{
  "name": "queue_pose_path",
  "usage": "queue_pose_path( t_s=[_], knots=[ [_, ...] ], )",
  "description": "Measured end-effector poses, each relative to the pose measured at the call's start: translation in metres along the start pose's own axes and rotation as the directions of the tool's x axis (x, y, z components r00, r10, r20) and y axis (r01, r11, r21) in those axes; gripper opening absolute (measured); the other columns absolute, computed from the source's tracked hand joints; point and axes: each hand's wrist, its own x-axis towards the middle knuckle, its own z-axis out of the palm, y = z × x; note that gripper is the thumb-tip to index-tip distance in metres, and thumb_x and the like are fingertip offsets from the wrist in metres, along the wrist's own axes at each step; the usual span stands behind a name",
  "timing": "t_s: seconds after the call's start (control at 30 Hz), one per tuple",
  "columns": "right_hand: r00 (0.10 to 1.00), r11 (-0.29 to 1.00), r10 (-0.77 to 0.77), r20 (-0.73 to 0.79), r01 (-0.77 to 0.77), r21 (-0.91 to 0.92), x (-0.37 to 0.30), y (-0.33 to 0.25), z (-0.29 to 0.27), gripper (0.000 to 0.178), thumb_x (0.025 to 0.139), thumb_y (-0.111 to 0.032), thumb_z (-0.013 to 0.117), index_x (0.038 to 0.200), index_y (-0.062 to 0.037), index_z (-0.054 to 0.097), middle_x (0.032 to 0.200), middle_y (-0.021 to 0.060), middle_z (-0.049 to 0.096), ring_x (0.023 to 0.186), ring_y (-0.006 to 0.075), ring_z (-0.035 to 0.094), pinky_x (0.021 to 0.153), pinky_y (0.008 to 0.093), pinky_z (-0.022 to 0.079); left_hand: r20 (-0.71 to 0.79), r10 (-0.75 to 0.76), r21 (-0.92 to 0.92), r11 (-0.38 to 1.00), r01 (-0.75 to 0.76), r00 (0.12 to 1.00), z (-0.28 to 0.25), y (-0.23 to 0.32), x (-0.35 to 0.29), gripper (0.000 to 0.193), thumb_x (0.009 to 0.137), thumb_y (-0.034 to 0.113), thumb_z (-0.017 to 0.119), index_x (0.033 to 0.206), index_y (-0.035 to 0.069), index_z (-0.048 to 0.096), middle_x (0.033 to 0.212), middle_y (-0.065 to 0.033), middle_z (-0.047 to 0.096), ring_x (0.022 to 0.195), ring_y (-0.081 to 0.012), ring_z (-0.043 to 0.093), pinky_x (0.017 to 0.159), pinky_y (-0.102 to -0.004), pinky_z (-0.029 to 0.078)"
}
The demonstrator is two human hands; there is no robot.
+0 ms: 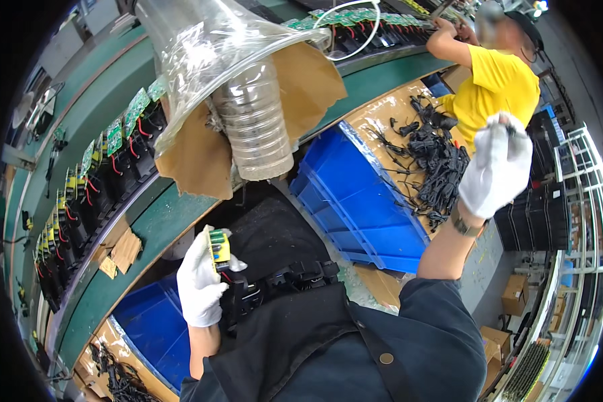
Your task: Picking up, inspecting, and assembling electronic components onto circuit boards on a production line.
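My left hand [201,281], in a white glove, is low by my lap and closed round a small circuit board [218,246]. The board bears a yellow block and green cylindrical parts, and a short red wire hangs below it. Out to the right and raised is my right hand [496,164], gloved in white too, with a watch on its wrist. Its fingers are pinched together at the top around something small and dark that I cannot make out. Beneath that hand lies a heap of black cables [435,161] on a cardboard-topped surface.
A curved green workbench [174,218] carries a row of green circuit boards [114,137] in black housings. Ahead hang a clear plastic bottle [254,127], plastic sheeting and cardboard. A blue bin [355,201] stands ahead. A person in yellow [502,84] works at the far right.
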Motion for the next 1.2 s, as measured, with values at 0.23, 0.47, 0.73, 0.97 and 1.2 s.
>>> queue_pose_path(
  t_s=[0.23, 0.47, 0.73, 0.97, 1.2],
  knots=[
    [0.751, 0.977, 0.212, 0.625, -0.182, -0.112, -0.106, -0.006, 0.031, 0.016, 0.071, 0.005, 0.069, 0.083, -0.0039, 0.069, 0.082, 0.0055, 0.067, 0.065, 0.0115, 0.057, 0.056, 0.0223, 0.046, 0.107, -0.02, 0.014, 1.0, 0.019, 0.994, 0.003, 0.001, -0.003, 0.088, 0.059, -0.003, 0.08, 0.137, -0.007, 0.04, 0.12, -0.0286, 0.055, 0.077, -0.0334, 0.064, 0.072, -0.0385, 0.055],
    [0.536, 0.927, 0.279, 0.797, -0.366, -0.079, -0.173, -0.022, 0.058, 0.015, 0.068, 0.002, 0.071, 0.082, -0.002, 0.07, 0.074, 0.0053, 0.066, 0.055, 0.0142, 0.054, 0.052, 0.0236, 0.041, 0.106, -0.113, 0.092, 0.99, 0.103, 0.988, 0.023, 0.011, -0.005, 0.081, 0.063, 0.011, 0.078, 0.133, -0.01, 0.043, 0.107, -0.0297, 0.058, 0.065, -0.0314, 0.063, 0.065, -0.0418, 0.057],
    [0.586, 0.965, 0.072, 0.807, -0.247, 0.093, -0.167, -0.028, 0.063, 0.022, 0.065, 0.001, 0.071, 0.087, 0.0013, 0.073, 0.066, 0.0082, 0.063, 0.05, 0.0139, 0.047, 0.046, 0.0242, 0.034, 0.207, -0.185, -0.061, 0.978, 0.201, 0.961, 0.014, 0.016, -0.005, 0.07, 0.07, 0.013, 0.076, 0.129, -0.011, 0.047, 0.102, -0.0279, 0.063, 0.072, -0.0376, 0.066, 0.068, -0.0443, 0.056],
    [0.471, 0.918, 0.087, 0.878, -0.38, 0.113, -0.162, -0.027, 0.062, 0.022, 0.067, -0.003, 0.073, 0.088, 0.0016, 0.073, 0.066, 0.0075, 0.062, 0.05, 0.0136, 0.046, 0.046, 0.0245, 0.033, 0.233, -0.153, -0.154, 0.969, 0.192, 0.96, 0.016, 0.015, -0.004, 0.071, 0.071, 0.02, 0.077, 0.128, -0.012, 0.049, 0.099, -0.0297, 0.063, 0.069, -0.0391, 0.066, 0.064, -0.046, 0.056],
    [0.439, 0.912, 0.11, 0.892, -0.402, 0.085, -0.164, -0.024, 0.063, 0.019, 0.071, -0.002, 0.072, 0.091, -0.0031, 0.073, 0.07, 0.0036, 0.063, 0.05, 0.0133, 0.05, 0.048, 0.0238, 0.038, 0.231, -0.172, -0.175, 0.961, 0.215, 0.958, 0.018, 0.013, -0.005, 0.07, 0.072, 0.019, 0.077, 0.128, -0.012, 0.048, 0.1, -0.0302, 0.063, 0.069, -0.0393, 0.066, 0.063, -0.0458, 0.056]
  ],
)
